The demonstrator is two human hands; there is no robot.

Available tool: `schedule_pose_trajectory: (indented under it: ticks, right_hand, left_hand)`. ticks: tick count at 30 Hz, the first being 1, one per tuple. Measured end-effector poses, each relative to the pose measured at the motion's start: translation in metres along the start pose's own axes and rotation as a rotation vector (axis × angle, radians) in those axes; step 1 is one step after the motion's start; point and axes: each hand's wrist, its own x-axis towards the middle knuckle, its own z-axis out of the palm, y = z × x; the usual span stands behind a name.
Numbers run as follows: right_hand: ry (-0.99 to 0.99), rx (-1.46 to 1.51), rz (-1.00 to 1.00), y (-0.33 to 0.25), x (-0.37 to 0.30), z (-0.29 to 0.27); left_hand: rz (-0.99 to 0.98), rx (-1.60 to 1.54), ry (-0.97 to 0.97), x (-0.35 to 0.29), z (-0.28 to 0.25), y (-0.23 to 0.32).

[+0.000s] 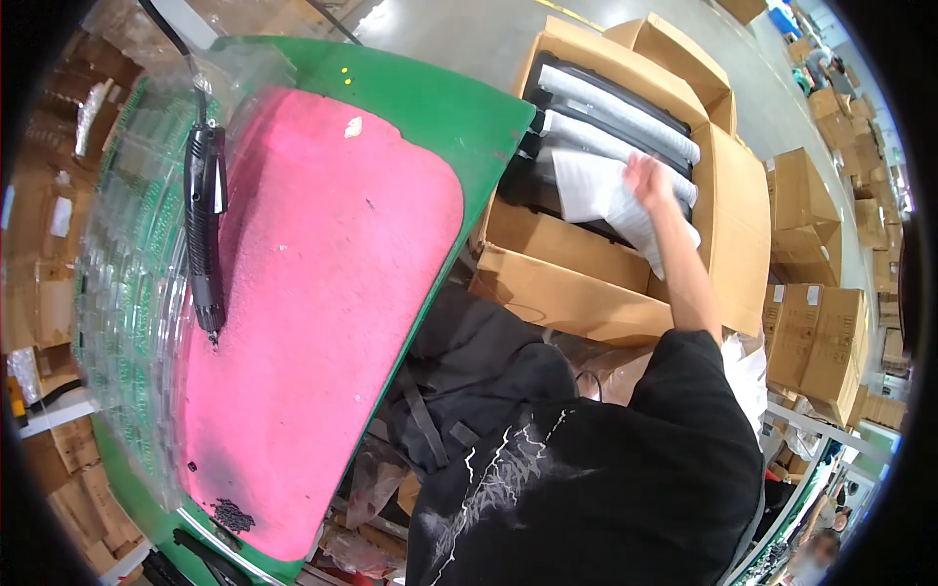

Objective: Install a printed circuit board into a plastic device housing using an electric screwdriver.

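My right hand point(649, 182) reaches over an open cardboard box point(567, 293), its fingers smeared by motion. It is at the edge of a loose white foam sheet point(583, 186), which bends and hangs down beside my wrist. Whether the fingers grip the sheet I cannot tell. Inside the box several black items point(611, 83) lie in a row, with white foam wrapping point(596, 137) between or around them. The near end of the box shows bare cardboard. My left hand is not in view.
To the left stands a green table point(430, 93) with a pink mat point(342, 254). A black corded electric screwdriver point(205, 225) hangs above it, beside stacked clear trays point(137, 293) of green parts. Small black pieces point(233, 515) lie on the mat. More cartons point(816, 342) stand at right.
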Motion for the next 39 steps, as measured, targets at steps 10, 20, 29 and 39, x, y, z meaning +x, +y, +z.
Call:
schedule_pose_trajectory:
  ticks: [10, 20, 29, 39]
  right_hand:
    - [-0.925, -1.486, 0.823, 0.038, -0.094, 0.059]
    - [-0.127, -2.032, -0.912, 0.163, -0.076, -0.021]
    - [-0.091, -2.247, -0.577, 0.087, -0.048, -0.019]
    - [-0.581, -1.778, -0.554, -0.056, -0.199, 0.091]
  left_hand:
    - [0.278, 0.256, -0.155, -0.069, 0.04, 0.113]
    - [0.03, -0.022, -0.351, -0.1, 0.061, 0.185]
    - [0.518, -0.418, -1.007, -0.156, 0.15, 0.245]
    - [0.379, -1.13, -1.501, -0.301, 0.148, 0.337]
